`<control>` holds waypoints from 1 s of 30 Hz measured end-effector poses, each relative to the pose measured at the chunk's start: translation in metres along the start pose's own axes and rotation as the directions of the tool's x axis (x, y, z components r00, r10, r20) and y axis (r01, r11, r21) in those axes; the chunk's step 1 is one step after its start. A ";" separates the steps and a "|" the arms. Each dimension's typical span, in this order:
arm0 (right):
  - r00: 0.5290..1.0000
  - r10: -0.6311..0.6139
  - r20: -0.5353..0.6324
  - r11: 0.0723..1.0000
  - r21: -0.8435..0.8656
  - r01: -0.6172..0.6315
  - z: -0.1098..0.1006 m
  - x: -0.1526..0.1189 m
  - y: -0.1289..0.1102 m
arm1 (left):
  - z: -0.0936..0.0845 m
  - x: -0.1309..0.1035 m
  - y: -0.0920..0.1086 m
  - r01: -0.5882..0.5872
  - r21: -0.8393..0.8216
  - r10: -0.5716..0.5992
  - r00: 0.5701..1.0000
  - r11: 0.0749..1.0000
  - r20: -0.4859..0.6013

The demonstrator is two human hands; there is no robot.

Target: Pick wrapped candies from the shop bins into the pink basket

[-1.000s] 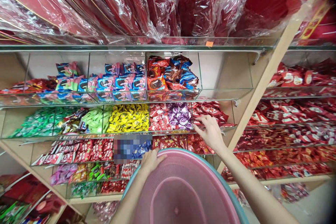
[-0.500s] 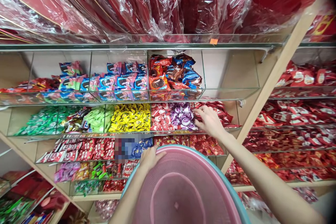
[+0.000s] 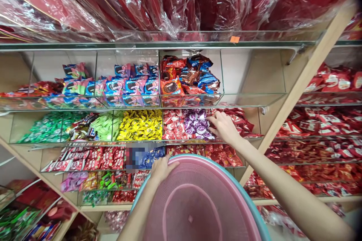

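My left hand (image 3: 160,168) is closed over the far rim of a pink plastic basket (image 3: 190,199), thumb on the inside. The basket's inside is bare, and a light-blue basin (image 3: 244,192) is nested around it. My right hand (image 3: 224,126) reaches into a glass shelf compartment, at the right edge of a heap of purple-and-white wrapped candies (image 3: 196,122). Thumb and index finger are curved and apart, their tips at the candies; no lifted candy shows. Red-wrapped candies (image 3: 172,124) lie left of the purple ones, and red packets (image 3: 241,120) lie behind my hand.
Yellow-wrapped candies (image 3: 141,125) and green-wrapped candies (image 3: 46,126) fill compartments to the left. Packaged cookies (image 3: 171,86) sit one shelf higher, behind a glass front edge (image 3: 249,99). A slanted wooden upright (image 3: 308,79) stands right of my hand. Plastic-wrapped red goods (image 3: 158,0) crowd the top.
My right thumb and index finger have come a little closer together at the purple candies. The view has shifted slightly. My left hand keeps its hold on the basket rim.
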State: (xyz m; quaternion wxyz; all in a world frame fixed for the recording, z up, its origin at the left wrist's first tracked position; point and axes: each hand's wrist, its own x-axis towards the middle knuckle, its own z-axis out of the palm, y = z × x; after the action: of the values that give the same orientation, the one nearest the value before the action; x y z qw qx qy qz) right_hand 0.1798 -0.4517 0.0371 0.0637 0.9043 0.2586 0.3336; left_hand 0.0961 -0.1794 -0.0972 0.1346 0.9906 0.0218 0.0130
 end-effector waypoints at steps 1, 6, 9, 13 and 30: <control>1.000 -0.007 -0.005 1.000 0.001 0.007 0.000 0.000 0.001 | 0.000 0.000 -0.001 -0.002 -0.001 0.002 1.000 1.000 -0.001; 0.998 -0.061 -0.017 0.998 -0.026 0.061 -0.002 0.001 0.003 | -0.001 0.000 -0.001 0.003 0.008 -0.003 1.000 1.000 0.006; 0.997 -0.073 -0.015 0.996 -0.059 0.072 -0.002 0.001 0.002 | -0.001 0.000 0.002 0.000 0.013 -0.001 1.000 1.000 0.010; 0.996 -0.091 -0.014 0.994 -0.066 0.090 -0.001 0.003 0.003 | 0.000 0.001 0.004 -0.010 0.008 0.010 1.000 1.000 0.004; 0.994 -0.089 -0.059 0.939 0.328 0.103 0.002 -0.003 0.019 | -0.001 0.002 0.008 -0.010 0.011 0.010 1.000 1.000 0.009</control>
State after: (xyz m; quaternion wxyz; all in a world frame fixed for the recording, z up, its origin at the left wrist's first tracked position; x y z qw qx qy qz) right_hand 0.1868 -0.4694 0.0391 -0.0781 0.8811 0.3559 0.3014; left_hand 0.0987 -0.1864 -0.0939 0.1292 0.9914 0.0163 0.0090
